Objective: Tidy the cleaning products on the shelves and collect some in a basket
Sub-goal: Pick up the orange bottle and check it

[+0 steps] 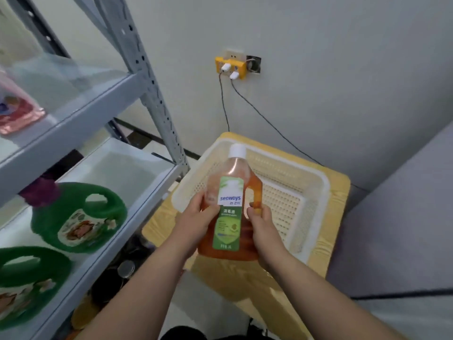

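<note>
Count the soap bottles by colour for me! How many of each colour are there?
1 orange bottle
2 green jugs
1 pink pack
Total: 4
</note>
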Motion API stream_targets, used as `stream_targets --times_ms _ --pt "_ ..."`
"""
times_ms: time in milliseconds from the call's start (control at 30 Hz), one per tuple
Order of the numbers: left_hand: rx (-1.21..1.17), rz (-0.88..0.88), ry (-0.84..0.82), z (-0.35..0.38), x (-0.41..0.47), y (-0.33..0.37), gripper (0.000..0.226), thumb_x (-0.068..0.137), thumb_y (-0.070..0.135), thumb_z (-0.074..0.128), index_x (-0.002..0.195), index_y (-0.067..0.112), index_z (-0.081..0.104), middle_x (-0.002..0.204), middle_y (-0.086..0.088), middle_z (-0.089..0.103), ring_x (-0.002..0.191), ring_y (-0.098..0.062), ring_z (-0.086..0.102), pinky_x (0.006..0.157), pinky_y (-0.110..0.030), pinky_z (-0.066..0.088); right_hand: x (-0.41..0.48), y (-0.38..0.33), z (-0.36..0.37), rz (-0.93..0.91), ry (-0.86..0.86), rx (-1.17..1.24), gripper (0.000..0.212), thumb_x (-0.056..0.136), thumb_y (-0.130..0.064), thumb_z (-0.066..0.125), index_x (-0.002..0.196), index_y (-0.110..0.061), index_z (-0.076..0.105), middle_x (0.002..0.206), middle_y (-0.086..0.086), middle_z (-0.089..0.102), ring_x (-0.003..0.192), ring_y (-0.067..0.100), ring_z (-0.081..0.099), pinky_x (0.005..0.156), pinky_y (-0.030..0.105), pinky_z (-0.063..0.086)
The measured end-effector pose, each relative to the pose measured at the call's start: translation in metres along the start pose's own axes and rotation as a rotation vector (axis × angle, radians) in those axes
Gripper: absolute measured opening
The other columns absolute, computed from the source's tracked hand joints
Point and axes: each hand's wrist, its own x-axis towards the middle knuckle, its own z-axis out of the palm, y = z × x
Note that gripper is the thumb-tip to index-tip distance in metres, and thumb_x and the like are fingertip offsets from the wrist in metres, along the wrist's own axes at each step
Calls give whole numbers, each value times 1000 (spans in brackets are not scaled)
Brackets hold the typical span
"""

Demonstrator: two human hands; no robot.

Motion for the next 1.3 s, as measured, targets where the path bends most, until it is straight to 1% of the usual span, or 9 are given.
stream_targets --times_ms 133,300,500,567,667,767,900,1233,1300 --pt "48 -62 -97 34 46 0 65 66 52 69 129 40 61 117 9 74 105 -16 73 93 -47 58 24 -7 -30 58 109 -47 16 102 -54 53 116 -48 49 107 -8 73 82 7 74 59 22 55" --pt "22 -125 -259 70 97 -4 73 62 42 78 132 27 60 110 5 77 98 -16 76 78 -34 60 48 -13 -52 45 217 -71 78 69 -65 76 135 -30 52 124 -1 72 105 19 73 93 46 60" --pt "177 -212 -450 99 139 -19 70 57 34 80 124 27 63 110 3 74 94 -17 76 83 -42 63 70 -11 -61 236 413 -427 128 70 -50 90 162 -24 6 149 11 47 131 33 54 105 47 50" --pt "275 -201 -508 106 154 -23 66 55 38 78 119 26 67 104 4 76 91 -17 76 84 -44 63 78 -7 -63 272 449 -445 125 72 -50 89 162 -28 4 150 12 43 130 33 54 105 46 49" --pt "386 -211 -569 114 174 -38 59 64 26 73 122 20 67 96 3 78 82 -17 77 75 -40 63 85 3 -66 337 453 -536 100 76 -55 83 157 -28 30 145 11 46 124 30 58 105 45 51" --pt "463 -254 -645 118 182 -57 44 73 24 74 116 22 66 104 -3 77 92 -26 76 87 -51 61 87 12 -66 394 436 -616 80 80 -58 78 148 -27 49 140 11 52 121 30 60 105 43 51" --pt "517 -248 -661 120 187 -74 27 84 15 72 107 28 65 104 -4 77 94 -29 74 91 -54 59 90 22 -65 461 434 -668 72 87 -56 74 147 -24 51 136 13 54 116 33 62 103 43 52" --pt "673 -105 -707 124 182 -74 41 94 9 67 133 18 61 105 3 71 90 -14 67 70 -25 52 90 41 -57 501 513 -724 57 93 -54 68 140 -25 56 140 9 38 116 30 55 103 41 49" --pt "712 -69 -707 125 183 -74 42 94 9 66 134 17 60 113 -2 69 96 -20 67 77 -29 54 92 42 -57 496 521 -723 56 93 -54 68 140 -25 55 143 9 35 119 30 52 104 43 49"
